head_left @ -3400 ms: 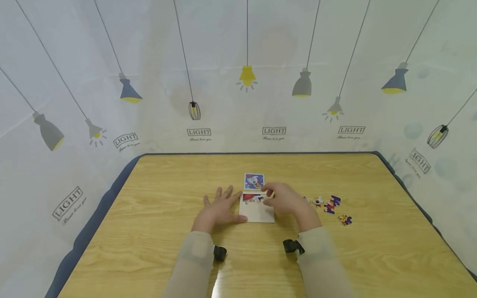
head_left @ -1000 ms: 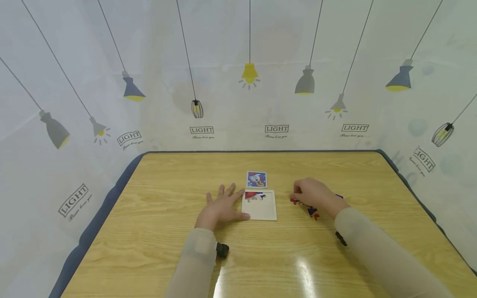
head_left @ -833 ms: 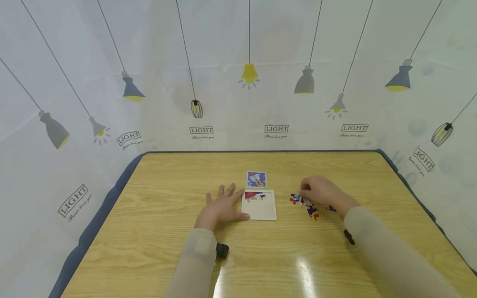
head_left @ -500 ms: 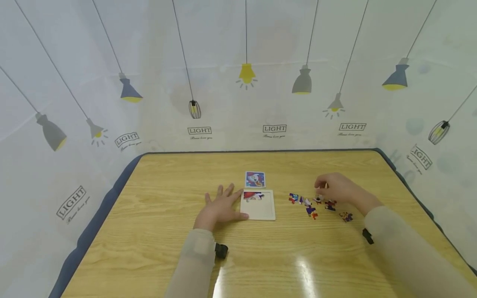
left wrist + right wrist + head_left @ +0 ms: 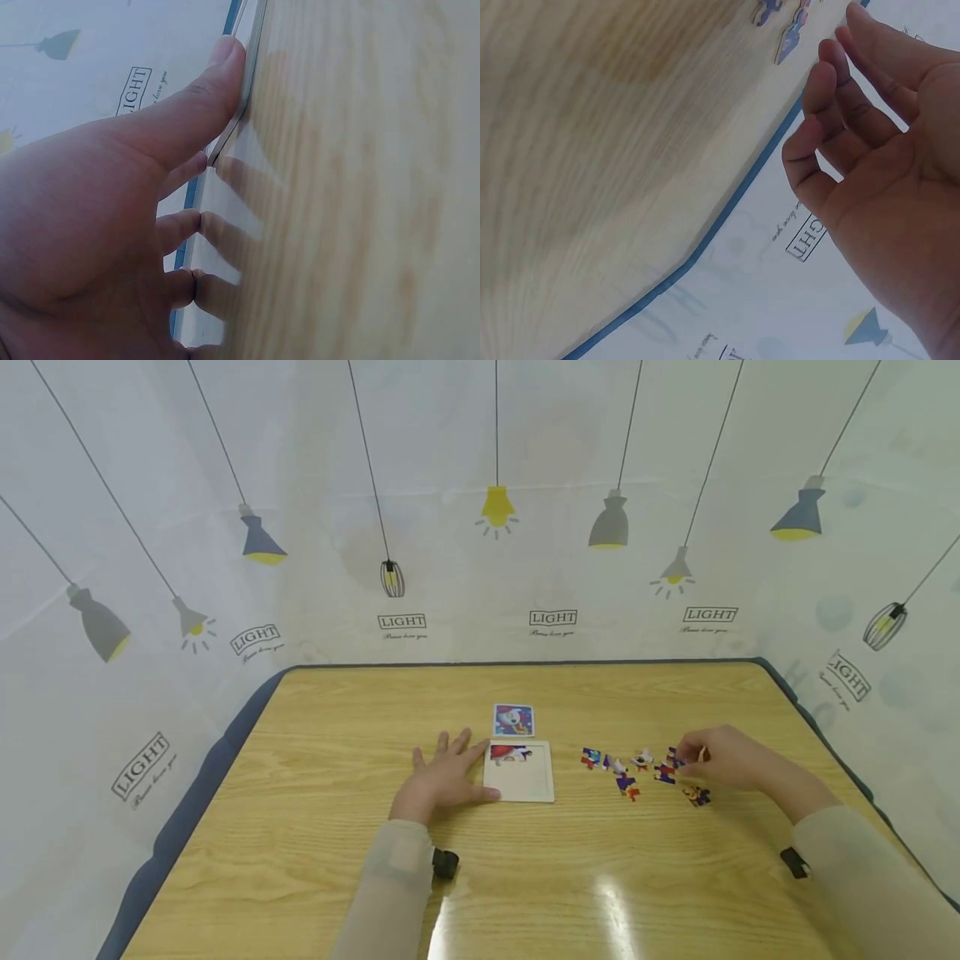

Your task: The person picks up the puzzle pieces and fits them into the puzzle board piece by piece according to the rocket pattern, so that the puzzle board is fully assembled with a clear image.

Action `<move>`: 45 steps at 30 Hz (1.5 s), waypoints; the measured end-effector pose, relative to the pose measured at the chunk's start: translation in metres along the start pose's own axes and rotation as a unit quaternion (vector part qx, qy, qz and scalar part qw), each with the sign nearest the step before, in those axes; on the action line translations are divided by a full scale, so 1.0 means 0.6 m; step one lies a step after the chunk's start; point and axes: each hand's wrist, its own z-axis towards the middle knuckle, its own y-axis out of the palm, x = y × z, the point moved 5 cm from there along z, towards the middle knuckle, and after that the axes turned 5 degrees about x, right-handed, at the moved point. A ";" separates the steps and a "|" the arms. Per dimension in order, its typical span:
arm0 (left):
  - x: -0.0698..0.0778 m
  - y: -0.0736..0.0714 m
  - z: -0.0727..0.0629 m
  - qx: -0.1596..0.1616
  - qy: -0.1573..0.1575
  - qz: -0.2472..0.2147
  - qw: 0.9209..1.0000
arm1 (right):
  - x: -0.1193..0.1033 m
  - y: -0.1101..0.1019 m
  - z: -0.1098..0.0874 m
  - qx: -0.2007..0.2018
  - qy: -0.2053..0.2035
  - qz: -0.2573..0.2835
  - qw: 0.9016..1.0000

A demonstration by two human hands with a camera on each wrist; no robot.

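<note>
A square pale puzzle tray (image 5: 528,783) lies on the table, with a few joined pieces (image 5: 512,755) in its upper left part. My left hand (image 5: 441,781) rests flat beside it with fingers spread, the thumb on the tray's near left edge; in the left wrist view the thumb (image 5: 195,101) lies along that edge. Over the right end of the loose puzzle pieces, my right hand (image 5: 723,762) hovers with its fingertips at a purple piece (image 5: 672,755). Seen from the right wrist, its fingers (image 5: 847,105) are loosely bent with a gap to the thumb and nothing between.
Several loose pieces lie right of the tray, among them a blue-and-red one (image 5: 590,758), a purple-orange one (image 5: 627,787) and a yellowish one (image 5: 696,796). A picture card (image 5: 513,721) lies just behind the tray. The wood table (image 5: 337,860) meets a printed curtain (image 5: 450,568).
My right hand has moved from above the tray to the loose pieces, then rightward along them. Pieces that it covered now show. My left hand has stayed by the tray.
</note>
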 end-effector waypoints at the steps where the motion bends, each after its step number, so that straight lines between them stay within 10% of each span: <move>1: -0.001 0.000 0.000 0.000 0.000 0.000 1.000 | 0.003 0.000 -0.005 -0.003 0.003 0.002 1.000; 22: -0.001 0.001 0.003 0.005 0.000 0.007 1.000 | 0.031 0.024 -0.055 -0.063 0.030 0.070 0.995; 31: -0.002 0.001 0.003 0.007 0.001 0.009 1.000 | 0.042 0.030 -0.040 -0.012 -0.018 0.055 0.998; 45: -0.003 0.001 0.003 0.007 -0.002 0.006 1.000 | 0.060 0.026 -0.003 0.003 0.037 0.061 0.997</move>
